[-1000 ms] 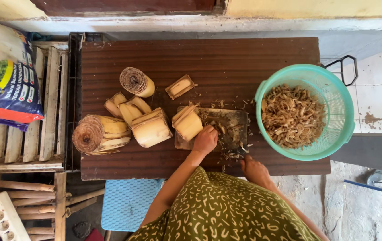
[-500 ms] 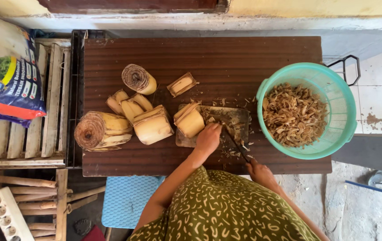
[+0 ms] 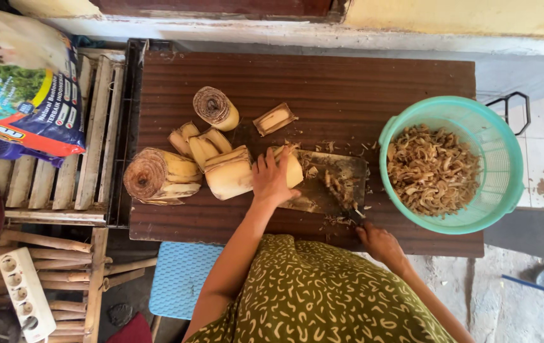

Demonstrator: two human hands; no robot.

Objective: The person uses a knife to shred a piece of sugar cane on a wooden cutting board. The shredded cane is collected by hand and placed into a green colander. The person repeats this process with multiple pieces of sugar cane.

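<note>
While our left hand [image 3: 272,178] lies flat, fingers spread, on the pale stem chunk [image 3: 290,166] at the cutting board's [image 3: 338,166] left end, our right hand [image 3: 380,241] grips the knife [image 3: 350,213] at the board's near edge. Right of the board sits the green basket [image 3: 497,149] of shavings.

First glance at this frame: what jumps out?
The pale banana-stem chunks clustered mid-table, with the left hand pressed on the one lying on the cutting board. At the table's right end, a teal basket full of brown shreds. The right hand at the near edge holds a knife, its grip closed on the handle.
</note>
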